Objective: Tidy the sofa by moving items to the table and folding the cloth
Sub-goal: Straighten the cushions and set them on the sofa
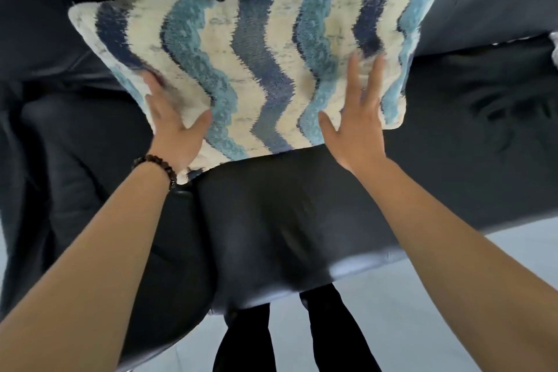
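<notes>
A fluffy cushion (256,63) with wavy blue, teal and cream stripes leans against the backrest of the black leather sofa (287,220). My left hand (173,127), with a bead bracelet on the wrist, lies flat on the cushion's lower left part, fingers spread. My right hand (356,118) is flat against the cushion's lower right part, fingers apart and pointing up. Neither hand grips anything. No loose cloth shows in this view.
The sofa's armrest (45,175) curves down at the left. A bit of white fabric (554,48) peeks in at the right edge. Pale floor (422,296) and the person's dark-trousered legs (290,338) are at the bottom.
</notes>
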Motion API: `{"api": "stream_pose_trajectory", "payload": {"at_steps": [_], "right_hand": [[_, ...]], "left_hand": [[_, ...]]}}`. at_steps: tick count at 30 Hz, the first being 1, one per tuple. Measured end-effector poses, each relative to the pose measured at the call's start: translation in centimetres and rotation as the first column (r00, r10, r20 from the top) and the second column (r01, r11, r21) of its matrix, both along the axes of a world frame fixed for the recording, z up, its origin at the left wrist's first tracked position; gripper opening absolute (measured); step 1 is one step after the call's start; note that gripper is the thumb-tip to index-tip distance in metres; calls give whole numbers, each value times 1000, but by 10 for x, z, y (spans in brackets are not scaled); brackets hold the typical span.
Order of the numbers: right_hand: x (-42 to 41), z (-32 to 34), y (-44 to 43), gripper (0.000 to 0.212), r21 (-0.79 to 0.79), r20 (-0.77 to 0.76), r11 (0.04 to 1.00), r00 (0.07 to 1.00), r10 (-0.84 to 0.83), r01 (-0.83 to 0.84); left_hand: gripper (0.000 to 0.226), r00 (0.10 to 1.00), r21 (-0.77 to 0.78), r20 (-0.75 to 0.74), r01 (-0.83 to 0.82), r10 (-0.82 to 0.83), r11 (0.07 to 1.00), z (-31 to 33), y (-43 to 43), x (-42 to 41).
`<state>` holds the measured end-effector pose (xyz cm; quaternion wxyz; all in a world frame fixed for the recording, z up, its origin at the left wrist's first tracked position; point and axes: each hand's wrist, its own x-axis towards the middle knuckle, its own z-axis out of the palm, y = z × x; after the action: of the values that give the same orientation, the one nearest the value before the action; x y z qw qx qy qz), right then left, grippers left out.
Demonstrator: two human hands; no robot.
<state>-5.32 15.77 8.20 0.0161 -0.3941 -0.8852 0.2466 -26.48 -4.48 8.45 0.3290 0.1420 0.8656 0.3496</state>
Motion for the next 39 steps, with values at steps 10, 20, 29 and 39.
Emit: {"api": "stream_pose_trajectory", "payload": {"at_steps": [10,20,29,39], "right_hand": [[6,1,-28,75,-287,115,958,993,29,5],[77,232,-143,42,-472,-326,879,940,-95,-74],[117,364,-214,47,-527,-530,749,844,81,-402],[70,391,-370,47,-469,-566,410,623,541,-782]], "left_hand": [[63,998,21,-48,-38,39,999,19,-56,59],[41,922,256,-137,-319,361,912,264,-160,180],[37,596,305,-284,-687,752,660,410,-269,299],[35,68,372,-291,-911,954,179,445,-417,419]]}}
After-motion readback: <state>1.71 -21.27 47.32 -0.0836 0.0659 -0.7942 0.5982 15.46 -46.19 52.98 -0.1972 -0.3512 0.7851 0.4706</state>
